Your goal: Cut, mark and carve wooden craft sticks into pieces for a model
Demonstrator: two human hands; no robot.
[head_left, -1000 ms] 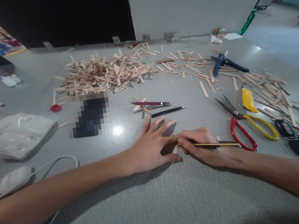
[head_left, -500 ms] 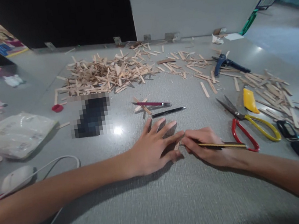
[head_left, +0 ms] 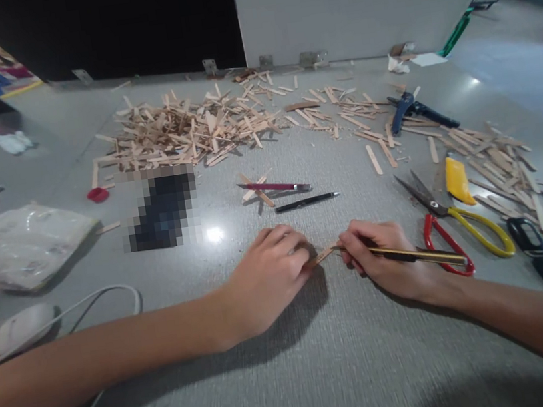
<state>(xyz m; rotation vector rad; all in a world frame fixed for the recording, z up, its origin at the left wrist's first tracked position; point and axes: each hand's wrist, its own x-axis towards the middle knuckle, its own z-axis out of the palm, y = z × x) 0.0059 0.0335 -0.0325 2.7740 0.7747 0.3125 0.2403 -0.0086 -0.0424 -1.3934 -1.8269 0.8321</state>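
Observation:
My left hand [head_left: 272, 277], its fingers curled in, pinches one end of a small wooden stick [head_left: 325, 254] just above the grey table. A black-and-yellow pencil [head_left: 415, 255] is gripped in my right hand [head_left: 380, 255], with its tip end toward the stick. The right fingertips are close to the stick's far end; whether they touch it I cannot tell. Beyond my hands lie a dark red craft knife [head_left: 277, 187] on a few crossed sticks [head_left: 265, 198] and a black pen [head_left: 306, 202].
A large heap of wooden sticks [head_left: 190, 130] lies at the back. To the right are scissors [head_left: 436, 207] with red and yellow handles, a yellow tool [head_left: 458, 181], dark blue cutters [head_left: 405, 112] and more sticks [head_left: 503, 167]. A plastic packet [head_left: 25, 245] and white mouse [head_left: 23, 326] lie left.
My left hand has gone from fingers spread flat to curled, now pinching the stick and lifting it slightly. My right hand, still holding the pencil, has shifted a little to the right.

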